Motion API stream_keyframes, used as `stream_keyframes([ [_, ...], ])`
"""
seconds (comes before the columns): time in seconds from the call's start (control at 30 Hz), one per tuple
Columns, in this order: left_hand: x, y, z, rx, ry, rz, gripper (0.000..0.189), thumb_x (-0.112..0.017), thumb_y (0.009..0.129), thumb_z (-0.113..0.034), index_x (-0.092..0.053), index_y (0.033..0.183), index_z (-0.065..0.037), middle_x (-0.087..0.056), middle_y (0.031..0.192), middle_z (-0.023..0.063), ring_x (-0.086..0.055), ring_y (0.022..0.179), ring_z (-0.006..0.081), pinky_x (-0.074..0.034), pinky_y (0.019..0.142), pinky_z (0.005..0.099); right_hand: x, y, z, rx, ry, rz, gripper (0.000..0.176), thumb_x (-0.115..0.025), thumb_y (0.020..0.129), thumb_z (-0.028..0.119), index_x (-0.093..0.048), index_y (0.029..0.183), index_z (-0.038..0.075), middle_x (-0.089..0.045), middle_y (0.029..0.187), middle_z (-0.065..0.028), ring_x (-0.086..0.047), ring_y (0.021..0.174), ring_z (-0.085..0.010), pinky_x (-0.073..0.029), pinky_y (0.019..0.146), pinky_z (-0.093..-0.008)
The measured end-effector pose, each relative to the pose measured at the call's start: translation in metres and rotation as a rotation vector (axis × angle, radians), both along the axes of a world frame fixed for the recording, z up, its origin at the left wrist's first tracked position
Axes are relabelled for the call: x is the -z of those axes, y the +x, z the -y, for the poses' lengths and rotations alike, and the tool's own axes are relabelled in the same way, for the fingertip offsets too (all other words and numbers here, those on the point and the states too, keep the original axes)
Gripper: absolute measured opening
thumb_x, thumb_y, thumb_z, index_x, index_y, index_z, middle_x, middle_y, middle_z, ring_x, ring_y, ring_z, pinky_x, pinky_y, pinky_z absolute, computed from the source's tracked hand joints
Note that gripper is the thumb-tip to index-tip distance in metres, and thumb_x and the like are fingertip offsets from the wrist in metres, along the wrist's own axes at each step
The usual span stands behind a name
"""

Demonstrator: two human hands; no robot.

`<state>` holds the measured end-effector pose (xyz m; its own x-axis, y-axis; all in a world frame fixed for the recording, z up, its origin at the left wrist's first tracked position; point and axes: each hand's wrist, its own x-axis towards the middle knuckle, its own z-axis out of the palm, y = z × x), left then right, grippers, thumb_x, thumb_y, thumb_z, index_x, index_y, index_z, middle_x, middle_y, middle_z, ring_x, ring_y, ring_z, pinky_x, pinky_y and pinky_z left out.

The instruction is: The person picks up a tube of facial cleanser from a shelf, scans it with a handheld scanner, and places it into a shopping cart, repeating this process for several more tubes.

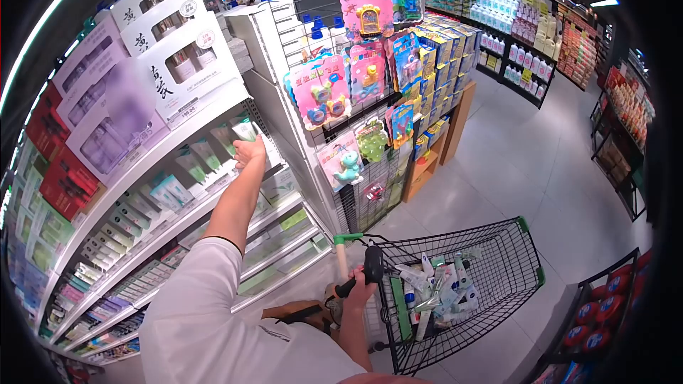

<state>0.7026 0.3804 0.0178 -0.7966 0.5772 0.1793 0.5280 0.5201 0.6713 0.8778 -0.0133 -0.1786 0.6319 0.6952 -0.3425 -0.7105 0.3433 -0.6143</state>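
Observation:
My left hand [249, 151] reaches to the right end of a shelf [206, 199] and touches a white and green package [243, 128], its fingers curled at the package's lower part. More green and white tubes [201, 155] stand to the left of it. Down by the shopping cart [498, 231], my right hand [360, 289] is wrapped round a black grip on the cart's handle. Inside the cart's basket lie several tubes and packages [448, 291], mostly white and green.
White and purple gift boxes [181, 64] stand on the shelf top. Toy cards [320, 92] hang on a wire rack beyond the shelf end, beside stacked blue and yellow boxes [445, 50]. A rack of red items [597, 313] stands right of the cart.

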Motion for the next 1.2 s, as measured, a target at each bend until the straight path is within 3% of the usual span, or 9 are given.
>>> stream_keyframes([
  [0.33,0.010,-0.017,0.001,0.149,0.178,-0.104,0.054,-0.071,0.083,-0.042,-0.053,0.117,-0.005,-0.067,0.116,0.0160,-0.061,0.115,0.0325,-0.035,0.100,0.0541,0.000,0.013,-0.003,0.010,0.004,0.059,0.014,-0.063,0.083,0.000,-0.058,0.096,0.001,-0.058,0.092,-0.0054,-0.056,0.075,-0.0135,-0.046,0.072,-0.0282],
  [0.53,0.007,-0.033,0.036,0.673,0.611,-0.528,0.058,-0.069,0.081,-0.024,-0.052,0.132,-0.003,-0.065,0.110,0.0189,-0.060,0.106,0.0351,-0.038,0.099,0.0463,0.000,0.030,-0.005,0.020,-0.034,0.107,0.015,-0.063,0.084,0.000,-0.057,0.098,0.000,-0.057,0.087,-0.0062,-0.056,0.070,-0.0149,-0.047,0.065,-0.0286],
  [0.67,-0.003,-0.014,0.100,0.933,0.679,-0.410,0.055,-0.068,0.081,-0.015,-0.052,0.133,-0.002,-0.067,0.110,0.0177,-0.060,0.105,0.0360,-0.042,0.096,0.0462,0.012,0.044,-0.006,0.013,-0.050,0.133,0.016,-0.064,0.083,0.000,-0.057,0.098,-0.001,-0.058,0.083,-0.0068,-0.057,0.067,-0.0151,-0.049,0.064,-0.0288],
  [0.7,-0.004,-0.010,0.118,1.081,0.687,-0.179,0.048,-0.069,0.082,-0.014,-0.054,0.125,-0.001,-0.067,0.108,0.0180,-0.062,0.103,0.0380,-0.044,0.096,0.0474,0.009,0.047,-0.007,0.017,-0.046,0.139,0.016,-0.064,0.083,0.000,-0.057,0.098,-0.001,-0.058,0.083,-0.0068,-0.057,0.067,-0.0151,-0.049,0.064,-0.0288],
  [0.77,0.009,-0.002,0.147,1.140,0.701,-0.092,0.028,-0.070,0.085,-0.012,-0.056,0.107,-0.001,-0.067,0.104,0.0159,-0.065,0.099,0.0323,-0.047,0.094,0.0415,0.000,0.053,-0.005,-0.017,-0.088,0.157,0.015,-0.063,0.083,-0.001,-0.057,0.097,-0.001,-0.058,0.082,-0.0072,-0.057,0.066,-0.0157,-0.049,0.064,-0.0288],
  [0.83,0.029,0.004,0.174,1.164,0.645,0.108,0.021,-0.067,0.091,-0.012,-0.056,0.105,-0.002,-0.068,0.105,0.0141,-0.066,0.099,0.0246,-0.049,0.091,0.0360,0.007,0.059,-0.010,-0.028,-0.081,0.213,0.015,-0.063,0.083,0.000,-0.057,0.097,-0.002,-0.058,0.081,-0.0073,-0.058,0.066,-0.0161,-0.049,0.064,-0.0289],
  [0.9,0.047,0.009,0.197,1.204,0.510,0.617,0.016,-0.063,0.096,-0.014,-0.055,0.106,-0.003,-0.067,0.104,0.0122,-0.066,0.097,0.0188,-0.051,0.088,0.0315,0.013,0.063,-0.011,-0.047,-0.086,0.266,0.015,-0.063,0.083,0.000,-0.057,0.097,-0.002,-0.058,0.081,-0.0075,-0.058,0.066,-0.0165,-0.049,0.064,-0.0291],
  [1.03,0.043,0.008,0.233,1.187,0.363,1.031,0.022,-0.054,0.102,-0.023,-0.054,0.113,-0.004,-0.066,0.101,0.0108,-0.065,0.086,0.0163,-0.053,0.077,0.0291,-0.001,0.063,-0.016,-0.069,-0.131,0.358,0.015,-0.066,0.084,0.002,-0.057,0.096,-0.002,-0.058,0.080,-0.0071,-0.058,0.068,-0.0158,-0.048,0.065,-0.0294],
  [1.2,0.012,-0.003,0.234,1.153,0.071,1.898,0.054,-0.041,0.104,-0.039,-0.044,0.139,0.002,-0.060,0.102,0.0102,-0.051,0.059,0.0150,-0.045,0.052,0.0283,0.018,0.069,-0.017,-0.136,-0.262,0.624,0.024,-0.069,0.082,0.005,-0.062,0.103,-0.005,-0.064,0.090,-0.0081,-0.064,0.076,-0.0161,-0.051,0.070,-0.0289],
])
